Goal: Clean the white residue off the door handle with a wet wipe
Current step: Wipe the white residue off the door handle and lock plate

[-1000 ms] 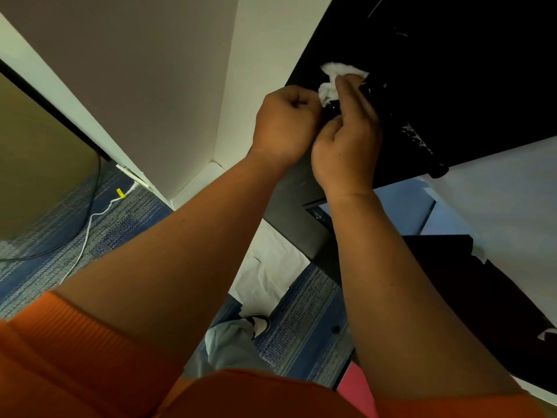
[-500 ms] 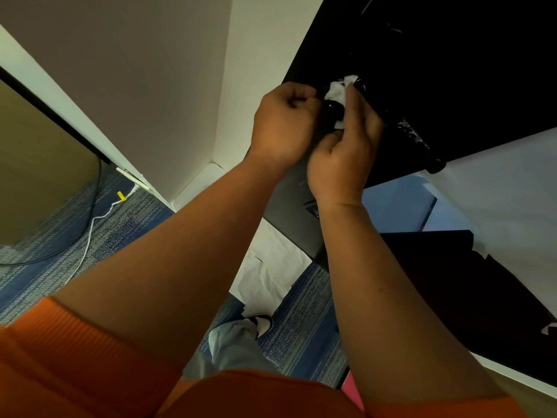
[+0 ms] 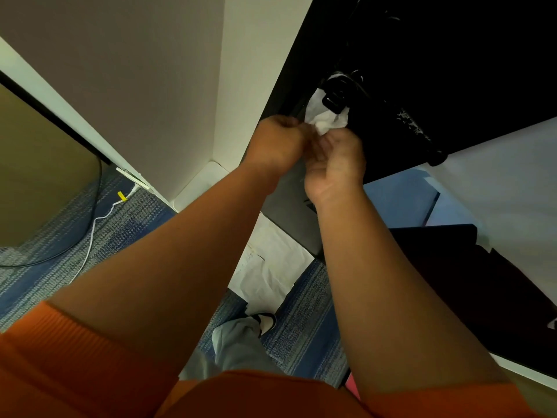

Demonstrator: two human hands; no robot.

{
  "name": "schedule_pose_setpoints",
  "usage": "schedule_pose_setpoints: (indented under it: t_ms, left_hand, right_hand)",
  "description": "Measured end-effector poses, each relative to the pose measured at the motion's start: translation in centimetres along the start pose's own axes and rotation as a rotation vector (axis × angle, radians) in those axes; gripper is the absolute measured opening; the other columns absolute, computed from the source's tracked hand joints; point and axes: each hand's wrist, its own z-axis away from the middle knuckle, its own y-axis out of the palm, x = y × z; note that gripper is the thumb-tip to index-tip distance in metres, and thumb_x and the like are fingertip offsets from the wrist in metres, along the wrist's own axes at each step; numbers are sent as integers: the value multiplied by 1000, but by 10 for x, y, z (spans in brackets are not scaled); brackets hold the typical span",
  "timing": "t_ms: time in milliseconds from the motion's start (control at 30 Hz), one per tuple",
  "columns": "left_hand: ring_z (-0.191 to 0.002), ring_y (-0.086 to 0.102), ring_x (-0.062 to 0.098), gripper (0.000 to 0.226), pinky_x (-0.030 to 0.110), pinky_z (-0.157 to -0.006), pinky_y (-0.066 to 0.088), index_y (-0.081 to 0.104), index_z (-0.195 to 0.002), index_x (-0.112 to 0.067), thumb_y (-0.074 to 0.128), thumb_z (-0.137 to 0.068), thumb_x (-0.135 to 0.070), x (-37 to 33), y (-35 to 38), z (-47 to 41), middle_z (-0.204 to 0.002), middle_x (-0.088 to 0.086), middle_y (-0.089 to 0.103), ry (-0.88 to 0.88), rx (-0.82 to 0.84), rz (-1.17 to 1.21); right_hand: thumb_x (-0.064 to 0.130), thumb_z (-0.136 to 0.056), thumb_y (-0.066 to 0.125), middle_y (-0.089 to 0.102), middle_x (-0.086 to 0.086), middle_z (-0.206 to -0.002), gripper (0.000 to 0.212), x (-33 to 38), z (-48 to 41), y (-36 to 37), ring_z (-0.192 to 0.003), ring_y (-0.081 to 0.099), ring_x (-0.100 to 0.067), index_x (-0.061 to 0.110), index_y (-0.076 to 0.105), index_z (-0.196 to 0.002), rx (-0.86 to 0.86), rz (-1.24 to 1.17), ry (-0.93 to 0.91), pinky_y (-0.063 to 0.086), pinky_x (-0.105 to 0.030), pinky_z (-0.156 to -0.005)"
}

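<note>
Head view: a crumpled, soft white wet wipe (image 3: 324, 114) hangs looped over the glossy black door handle (image 3: 335, 99) on the dark door (image 3: 458, 49). Farther along the bar, white residue (image 3: 410, 123) speckles it. The right hand (image 3: 334, 159) pinches the wipe's bunched lower end; the left hand (image 3: 277, 143) is fisted against it, and I cannot tell whether it grips.

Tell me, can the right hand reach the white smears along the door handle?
Probably yes: nothing lies between the right hand, holding the wet wipe, and the white residue on the door handle.
</note>
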Motion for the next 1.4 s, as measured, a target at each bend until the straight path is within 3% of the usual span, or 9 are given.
schedule_pose_setpoints:
  t_ms: [233, 400, 600, 700, 833, 1067, 1200, 1300, 1400]
  left_hand:
    - [-100, 75, 22, 41, 42, -94, 59, 76, -103, -19, 74, -81, -54, 12, -4, 10, -103, 6, 77, -290, 266, 56]
    - [-88, 71, 17, 35, 33, -80, 61, 72, -113, -18, 73, -89, -43, 12, -12, 5, -98, 1, 73, -279, 322, 203]
    - [-86, 71, 19, 22, 25, -66, 55, 73, -106, -16, 69, -88, -4, 16, -11, -4, -98, 10, 76, -145, 121, 130]
    - [-96, 70, 24, 34, 31, -77, 61, 71, -112, -13, 71, -82, 3, 21, -12, -5, -107, 10, 73, -91, 34, -28]
    - [-98, 71, 24, 43, 40, -88, 63, 71, -114, -12, 76, -76, 9, 21, -9, -4, -108, 7, 73, -23, 1, -70]
    - [-95, 74, 25, 36, 43, -86, 64, 72, -107, -13, 74, -71, -17, 7, -3, 1, -104, 11, 74, -32, -35, 116]
    - [-84, 72, 11, 22, 27, -80, 62, 73, -106, -13, 80, -85, -17, 11, -1, 6, -97, 2, 75, 14, 16, 37]
    - [-82, 74, 15, 16, 36, -81, 64, 72, -97, -19, 80, -84, -14, 13, 0, 3, -91, 0, 75, 83, -153, 11]
    - [-71, 65, 1, 21, 15, -71, 56, 62, -88, -21, 81, -85, -15, 2, 5, 4, -80, -9, 65, 190, -377, 26]
  right_hand:
    - [20, -99, 53, 74, -10, -99, 27, -6, 11, -27, -92, 72, -19, 4, 70, -111, 48, 33, 150, 59, -30, -76]
    - [27, -97, 57, 67, -5, -87, 23, -3, 8, -29, -77, 63, -14, 8, 70, -101, 54, 169, 115, 55, -25, -68]
    - [24, -95, 61, 71, 0, -90, 16, -8, 2, -38, -86, 65, -15, 13, 70, -102, -23, 433, 73, 53, -30, -70]
    - [30, -98, 59, 71, 1, -117, 20, -7, 1, -46, -106, 69, -21, 26, 66, -116, 22, 394, -1, 55, -36, -78]
    - [23, -95, 67, 75, 4, -112, 22, -3, -1, -44, -97, 75, -18, 28, 70, -116, 84, 583, -132, 57, -33, -70]
    - [5, -88, 73, 79, -6, -90, 13, -14, -7, -48, -78, 75, -18, 13, 77, -98, 34, 686, -148, 56, -29, -63]
    - [0, -90, 69, 79, -11, -94, 15, -11, -8, -40, -84, 77, -25, 11, 77, -96, 42, 634, -206, 63, -39, -72]
    - [1, -93, 65, 78, -10, -102, 19, -3, -7, -31, -86, 77, -27, 14, 75, -100, 54, 598, -227, 64, -46, -74]
    - [5, -94, 63, 77, -4, -106, 20, 9, -4, -28, -89, 76, -24, 16, 73, -108, 4, 559, -250, 63, -39, -71]
